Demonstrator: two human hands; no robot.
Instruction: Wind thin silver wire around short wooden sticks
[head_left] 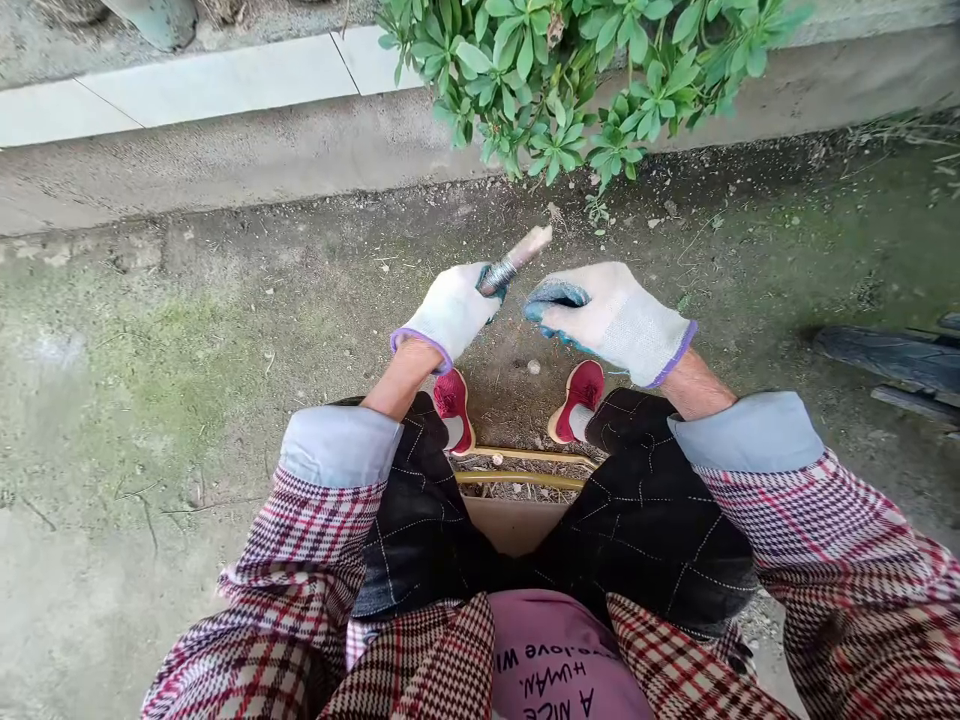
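Observation:
A white glove with a purple cuff covers my left hand (459,308), which is closed around a short brown wooden stick (529,247). Shiny wire (497,277) is wound round the stick just above my fingers, and its far end looks pale and frayed. My right hand (592,312), in a matching glove with blue-green palm coating, sits a short way to the right with thumb and fingers drawn together. Whatever those fingers may hold is too small or hidden to make out. The two hands are apart, over the ground in front of my knees.
A leafy green shrub (555,80) hangs over a low concrete wall (247,160) topped with white tiles (225,80). My red shoes (581,395) stand on mossy ground, with yellowish bars (517,480) of a seat between my legs. A dark tyre (885,355) is at the right edge.

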